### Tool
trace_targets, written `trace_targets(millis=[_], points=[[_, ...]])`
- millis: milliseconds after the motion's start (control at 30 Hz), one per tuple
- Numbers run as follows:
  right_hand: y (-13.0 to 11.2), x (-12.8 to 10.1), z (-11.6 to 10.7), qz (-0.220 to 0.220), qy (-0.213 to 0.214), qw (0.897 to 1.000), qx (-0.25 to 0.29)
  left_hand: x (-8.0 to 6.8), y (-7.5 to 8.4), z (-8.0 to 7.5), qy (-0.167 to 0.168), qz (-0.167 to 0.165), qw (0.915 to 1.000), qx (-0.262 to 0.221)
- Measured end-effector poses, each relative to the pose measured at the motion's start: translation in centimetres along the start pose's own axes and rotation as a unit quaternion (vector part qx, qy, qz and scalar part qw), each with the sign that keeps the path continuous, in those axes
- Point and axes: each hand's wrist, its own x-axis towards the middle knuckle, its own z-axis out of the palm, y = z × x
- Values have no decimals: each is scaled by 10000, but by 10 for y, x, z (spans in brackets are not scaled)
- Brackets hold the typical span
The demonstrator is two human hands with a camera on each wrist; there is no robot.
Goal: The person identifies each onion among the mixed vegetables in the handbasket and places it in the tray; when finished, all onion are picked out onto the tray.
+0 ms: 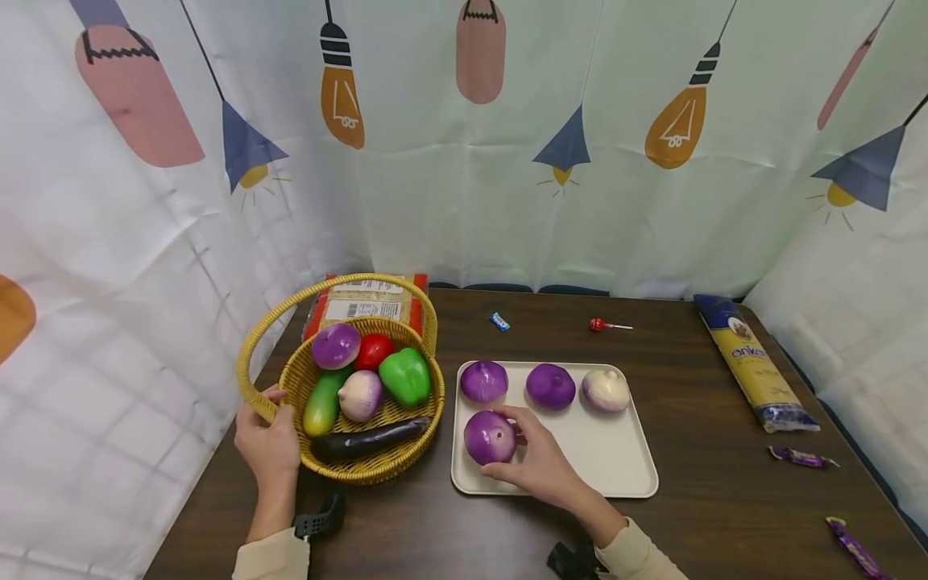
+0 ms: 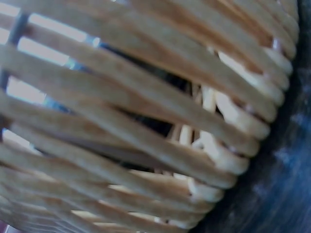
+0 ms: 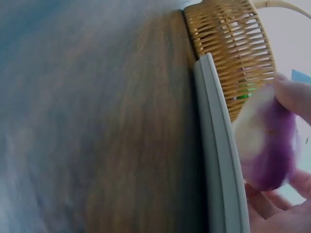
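R hand (image 1: pixel 538 457) pinches round purple-white veg (image 1: pixel 489 437), prob. light, slick; I'd grip mid-sides. L hand (image 1: pixel 268 445) holds round yellow wicker basket (image 1: pixel 395 465).

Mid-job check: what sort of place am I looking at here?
Probably a small staged tabletop workspace rather than a working kitchen, though the room beyond is hidden. Lamp-print fabric encloses the back and both sides, and the dark table bears a yellow wicker basket and a pale tray.
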Motion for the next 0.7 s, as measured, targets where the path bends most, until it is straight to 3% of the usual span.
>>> trace_targets(millis=[367, 533, 700], points=[[4, 1, 4, -428, 92, 9985, -327, 0, 3, 0, -3, -29, 10000, 18], [3, 3, 0, -198, -33, 9994, -282, -1, 4, 0, -9, -6, 10000, 4], [-9, 5, -8, -77, 110, 9992, -366, -1, 3, 0, -8, 23, 10000, 9]])
